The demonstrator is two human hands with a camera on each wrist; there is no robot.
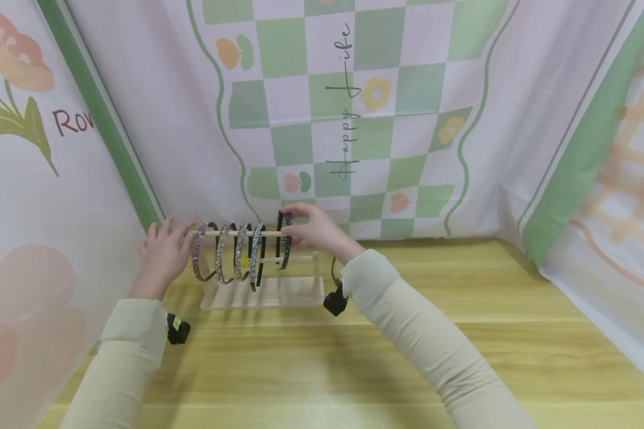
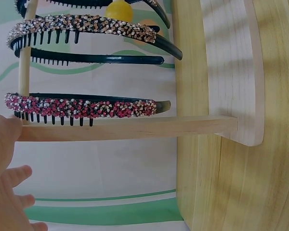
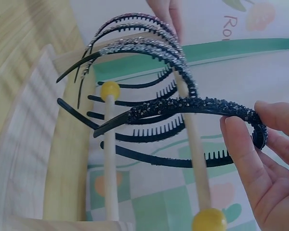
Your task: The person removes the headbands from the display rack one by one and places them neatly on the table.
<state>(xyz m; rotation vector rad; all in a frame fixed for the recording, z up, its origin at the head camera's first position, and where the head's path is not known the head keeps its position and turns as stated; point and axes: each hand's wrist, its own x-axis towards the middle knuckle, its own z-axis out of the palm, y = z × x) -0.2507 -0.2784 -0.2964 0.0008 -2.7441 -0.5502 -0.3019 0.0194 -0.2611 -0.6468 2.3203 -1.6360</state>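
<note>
My right hand (image 1: 315, 229) pinches a black-beaded headband (image 3: 173, 105) between thumb and fingers, near the right end of the wooden stand's (image 1: 268, 293) top rod (image 3: 196, 154). The headband loops around that rod, and its comb teeth show. Several other rhinestone headbands hang along the rod to the left, among them a pink one (image 2: 82, 107) nearest the left post and a silvery one (image 1: 254, 256) nearest the gap. My left hand (image 1: 163, 256) touches the stand's top left corner, its other fingers spread and holding nothing.
A lower rod with a yellow ball end (image 3: 110, 91) runs below the top rod, which has a yellow ball (image 3: 209, 220) at its right end. The stand is on a wooden table (image 1: 408, 357) near a patterned curtain (image 1: 375, 137). Black wrist devices (image 1: 335, 301) hang beneath both wrists.
</note>
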